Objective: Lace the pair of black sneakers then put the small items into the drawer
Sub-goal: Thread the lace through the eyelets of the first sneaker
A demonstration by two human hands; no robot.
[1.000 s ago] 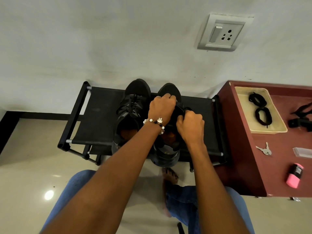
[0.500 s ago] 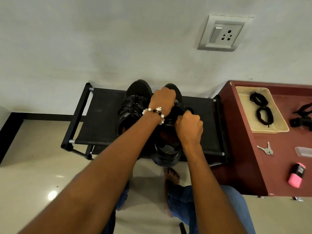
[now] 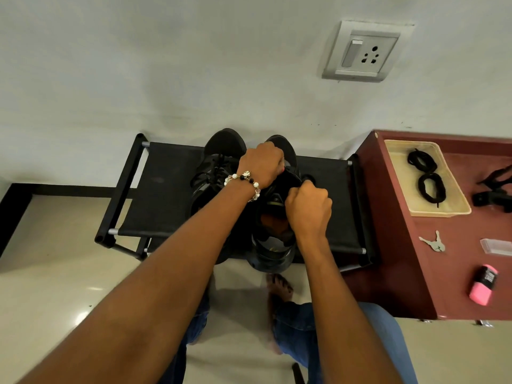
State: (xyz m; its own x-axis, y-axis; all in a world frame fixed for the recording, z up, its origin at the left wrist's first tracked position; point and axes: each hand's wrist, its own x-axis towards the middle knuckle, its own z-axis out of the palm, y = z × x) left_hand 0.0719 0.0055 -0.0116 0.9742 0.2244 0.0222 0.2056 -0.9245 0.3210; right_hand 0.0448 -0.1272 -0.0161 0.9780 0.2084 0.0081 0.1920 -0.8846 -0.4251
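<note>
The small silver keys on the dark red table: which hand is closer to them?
The right hand. It grips the nearer black sneaker on the black rack, next to the red table holding the small silver keys. The left hand, wearing the bead bracelet, is farther away.

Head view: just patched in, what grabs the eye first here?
Both hands work on the right sneaker on the black rack: the left hand near its toe, the right hand fisted at its collar. To the right, a maroon cabinet carries a tray with coiled black laces, keys and a pink item.
</note>
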